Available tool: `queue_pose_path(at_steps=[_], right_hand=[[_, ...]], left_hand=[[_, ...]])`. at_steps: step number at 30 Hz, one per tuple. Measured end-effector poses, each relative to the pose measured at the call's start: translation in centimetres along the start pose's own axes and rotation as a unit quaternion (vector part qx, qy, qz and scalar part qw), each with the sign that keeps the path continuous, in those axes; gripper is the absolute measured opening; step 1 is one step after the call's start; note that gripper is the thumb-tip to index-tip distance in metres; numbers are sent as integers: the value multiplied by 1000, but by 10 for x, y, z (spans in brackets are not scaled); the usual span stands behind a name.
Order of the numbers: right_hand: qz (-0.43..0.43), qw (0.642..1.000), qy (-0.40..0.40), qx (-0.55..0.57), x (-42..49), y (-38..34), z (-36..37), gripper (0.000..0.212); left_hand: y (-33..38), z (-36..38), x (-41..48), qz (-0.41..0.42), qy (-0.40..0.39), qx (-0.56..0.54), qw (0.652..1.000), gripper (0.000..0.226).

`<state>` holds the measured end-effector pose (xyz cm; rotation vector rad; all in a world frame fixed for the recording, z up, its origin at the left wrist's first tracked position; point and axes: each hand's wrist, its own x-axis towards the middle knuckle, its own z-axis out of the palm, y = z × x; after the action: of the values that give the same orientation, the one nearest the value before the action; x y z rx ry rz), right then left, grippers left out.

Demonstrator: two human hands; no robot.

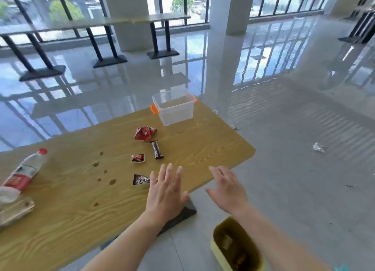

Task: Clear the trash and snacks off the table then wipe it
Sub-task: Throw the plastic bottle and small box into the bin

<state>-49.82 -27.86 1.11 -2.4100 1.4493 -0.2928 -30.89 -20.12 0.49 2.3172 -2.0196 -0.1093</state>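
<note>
A: Scanning your table (81, 199), what's biggest on it?
B: Clear bin (174, 110) at twelve o'clock, bottle (24, 173) at nine.
A: Your hands?
B: Left hand (166, 191) and right hand (227, 187) at five o'clock, fingers spread, empty. Red wrapper (144, 133) and brown bar (157, 150) lie mid-table.

Table (182, 147): yellow-brown, wavy wood lines, dark brown spots (112, 182). Box (175, 110): see-through, orange clips. Crumpled wrapper (144, 133): red and white. Snack bar (157, 149): dark brown. Small wrapper (138, 158): red, pale edge. Near wrapper (141, 179): black with speckles. Bottle (24, 172): clear, red cap, red-white label. Bin (236, 246): yellow. Floor (284, 128): shiny grey.
</note>
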Motion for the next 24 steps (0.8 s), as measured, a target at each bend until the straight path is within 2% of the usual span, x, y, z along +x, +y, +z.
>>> queue_pose_path(at_steps=[11,24], right_hand=[[-136,991,-18,-8,51,-156,25,67],[-203,975,-90,3,84,-346,102,64]], left_hand=[[-142,-38,-50,-119,51,4,992,79],[-333,-50,-125,-235,62,6,970,81]])
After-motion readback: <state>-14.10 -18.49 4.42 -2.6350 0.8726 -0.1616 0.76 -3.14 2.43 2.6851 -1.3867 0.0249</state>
